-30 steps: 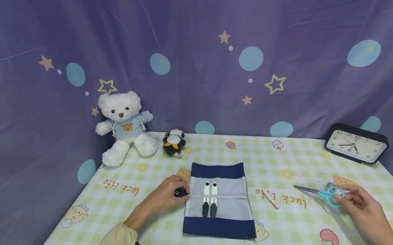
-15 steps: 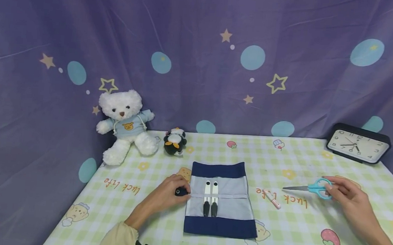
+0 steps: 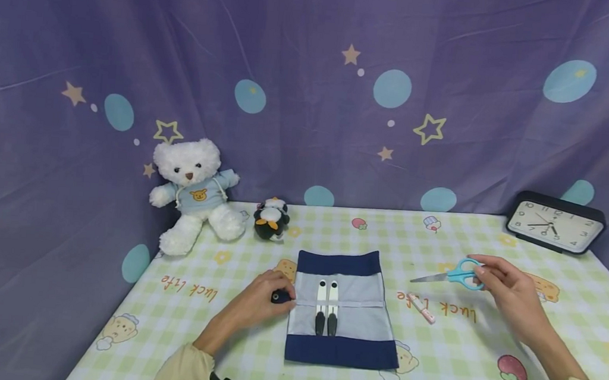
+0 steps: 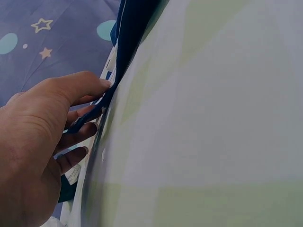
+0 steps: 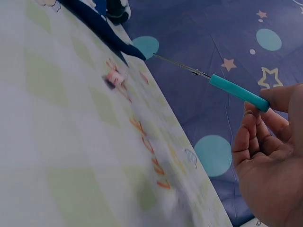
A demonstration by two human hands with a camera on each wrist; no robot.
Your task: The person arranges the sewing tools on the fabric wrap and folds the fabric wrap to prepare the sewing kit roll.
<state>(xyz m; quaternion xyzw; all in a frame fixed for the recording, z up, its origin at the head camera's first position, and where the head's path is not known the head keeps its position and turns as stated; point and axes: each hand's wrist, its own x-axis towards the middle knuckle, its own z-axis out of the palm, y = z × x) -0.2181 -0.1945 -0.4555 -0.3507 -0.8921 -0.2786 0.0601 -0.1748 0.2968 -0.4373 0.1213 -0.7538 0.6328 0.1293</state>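
Note:
In the head view a cloth tool roll [image 3: 345, 351], grey inside with navy bands, lies unrolled on the table. Two slim white tools with black ends [image 3: 333, 308] sit side by side under its elastic strap [image 3: 362, 305]. My left hand [image 3: 259, 298] pinches the navy tab [image 3: 279, 296] at the roll's left edge; the left wrist view shows thumb and fingers around that tab [image 4: 83, 118]. To the right, my right hand [image 3: 513, 293] holds scissors [image 3: 457, 276] by a light blue handle loop, blades pointing left above the table. The right wrist view shows the scissors [image 5: 236, 90] edge-on.
A small pink and white stick-shaped item [image 3: 422, 309] lies between the roll and my right hand. Along the back stand a white teddy bear [image 3: 196, 196], a penguin plush [image 3: 271, 218] and a black clock [image 3: 555, 223]. A purple curtain [image 3: 296, 153] hangs behind the table.
My right hand has carried the scissors leftward and slightly up, closer to the roll. My left hand has kept its pinch on the tab.

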